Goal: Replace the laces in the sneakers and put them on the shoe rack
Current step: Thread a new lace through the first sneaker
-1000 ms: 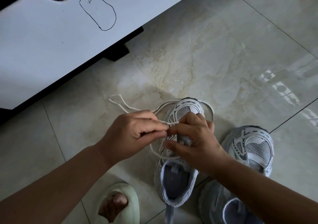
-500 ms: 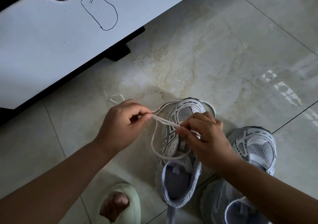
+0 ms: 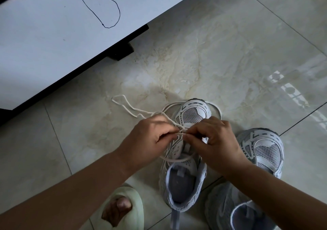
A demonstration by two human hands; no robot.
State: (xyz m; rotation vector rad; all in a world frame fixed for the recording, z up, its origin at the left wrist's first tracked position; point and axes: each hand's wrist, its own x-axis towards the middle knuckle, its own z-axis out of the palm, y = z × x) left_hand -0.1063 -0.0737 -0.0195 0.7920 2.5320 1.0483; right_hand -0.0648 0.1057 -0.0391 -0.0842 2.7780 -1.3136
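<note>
While both hands work above the near sneaker (image 3: 184, 162), your left hand (image 3: 150, 139) and right hand (image 3: 214, 141) each pinch the white lace (image 3: 131, 108) where their fingertips meet over the eyelets. The sneaker stands on the tiled floor (image 3: 230, 56), its partner (image 3: 261, 152) just beside it on the right. Expect the lace to be light, limp and prone to tangling; its loose loops trail past the toe and out to the left. Take hold close to the tip, where you can steer it. The sneaker itself is likely light and may shift under a pull.
</note>
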